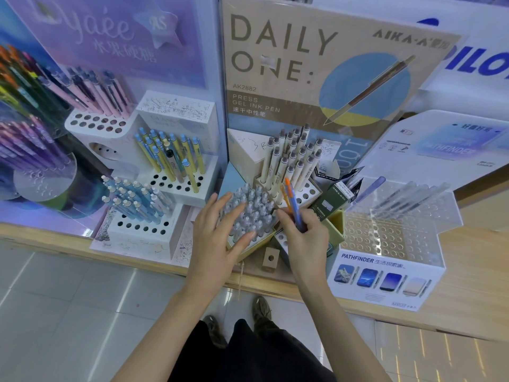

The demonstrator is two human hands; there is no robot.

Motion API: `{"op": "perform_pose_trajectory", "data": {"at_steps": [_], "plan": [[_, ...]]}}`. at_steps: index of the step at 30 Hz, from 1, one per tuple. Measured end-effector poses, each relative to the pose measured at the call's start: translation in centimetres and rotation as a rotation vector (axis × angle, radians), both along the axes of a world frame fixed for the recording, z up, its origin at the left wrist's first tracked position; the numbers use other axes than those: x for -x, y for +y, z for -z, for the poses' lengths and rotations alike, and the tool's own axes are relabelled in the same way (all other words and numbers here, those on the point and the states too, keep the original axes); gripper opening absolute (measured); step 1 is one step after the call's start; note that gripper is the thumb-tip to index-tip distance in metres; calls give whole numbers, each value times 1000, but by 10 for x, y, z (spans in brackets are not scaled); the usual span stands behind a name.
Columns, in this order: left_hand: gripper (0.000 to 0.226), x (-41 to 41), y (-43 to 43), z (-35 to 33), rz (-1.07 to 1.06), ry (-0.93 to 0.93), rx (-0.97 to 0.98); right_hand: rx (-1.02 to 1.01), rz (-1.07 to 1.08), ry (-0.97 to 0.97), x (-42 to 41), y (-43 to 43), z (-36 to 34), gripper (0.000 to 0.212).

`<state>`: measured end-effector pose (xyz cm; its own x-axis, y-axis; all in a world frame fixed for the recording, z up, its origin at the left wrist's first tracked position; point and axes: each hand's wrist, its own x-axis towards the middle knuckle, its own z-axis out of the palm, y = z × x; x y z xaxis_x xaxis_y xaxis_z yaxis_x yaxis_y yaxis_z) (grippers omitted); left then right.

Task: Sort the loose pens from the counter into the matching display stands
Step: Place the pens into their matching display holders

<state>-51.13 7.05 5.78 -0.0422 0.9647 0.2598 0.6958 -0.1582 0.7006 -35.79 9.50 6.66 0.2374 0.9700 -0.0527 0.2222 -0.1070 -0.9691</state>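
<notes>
Orange and blue pens (pixel 292 201) poke up from the right grip (pixel 305 238), fingers curled round them, with cream pens (pixel 292 158) just beyond. Beside it the left grip (pixel 217 232) lies flat, fingers straight, on clear pens (pixel 253 208) in a stand (pixel 249 252) on the worktop (pixel 473 271).

Stationery shop: branded pen display stands (pixel 278 172) on counter (pixel 468 260)

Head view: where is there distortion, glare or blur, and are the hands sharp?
Head view: wide-angle distortion tilts the DAILY ONE sign and bends the wooden counter edge. Head view: light streaks glare on the floor tiles; the clear acrylic stand looks hazy. Head view: the coloured pens at the left border are smeared; the left hand and right hand gripping orange-blue pens are fairly sharp.
</notes>
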Motion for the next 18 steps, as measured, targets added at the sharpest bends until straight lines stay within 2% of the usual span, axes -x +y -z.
{"op": "perform_pose_trajectory", "data": {"at_steps": [5, 9, 11, 13, 16, 18], "plan": [[52, -2, -3, -3, 3, -40, 51, -61, -49, -219, 4, 8, 3, 38], [52, -4, -3, -5, -5, -49, 61, -40, -78, -304, 4, 10, 3, 29], [49, -5, -3, -7, -13, -58, 55, -50, -88, -271, 2, 6, -3, 13], [47, -6, -3, -12, -31, -94, 44, -69, -93, -175, 1, 0, -14, 15], [38, -2, -1, -31, -103, -291, 32, -107, -242, -118, 1, -8, -35, 13], [30, 5, -1, -47, -105, -556, 48, -115, -431, -151, 8, -10, -46, 18]]}}
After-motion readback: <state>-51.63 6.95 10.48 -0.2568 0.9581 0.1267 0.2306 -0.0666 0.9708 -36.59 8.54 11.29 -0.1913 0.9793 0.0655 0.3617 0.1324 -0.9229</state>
